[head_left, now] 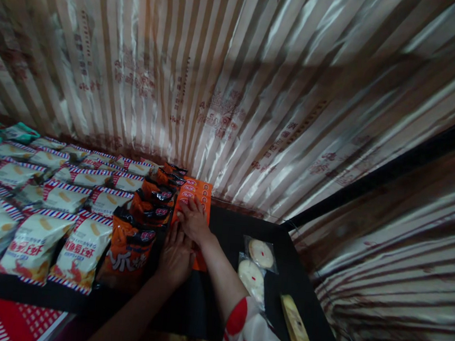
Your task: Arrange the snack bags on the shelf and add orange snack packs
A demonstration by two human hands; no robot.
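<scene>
Orange flat-topped packets (205, 192) stand in a tight row at the right end of the bagged snacks. My right hand (193, 219) lies over the middle of them, its fingers stretched out and spread. Just nearer to me, my left hand (176, 253) rests against their near part with its fingers extended. Part of the left hand sits under the right wrist. Both palms face down, and the packets beneath them are partly hidden. Directly left of my hands is a column of orange-and-black snack bags (131, 247).
Rows of white snack bags (41, 244) with striped edges fill the left of the black table (227, 221). Green bags (19, 131) lie at the far left. Wrapped round pastries (260, 253) and a long wrapped item (295, 325) lie right. A pleated curtain (219, 85) hangs behind.
</scene>
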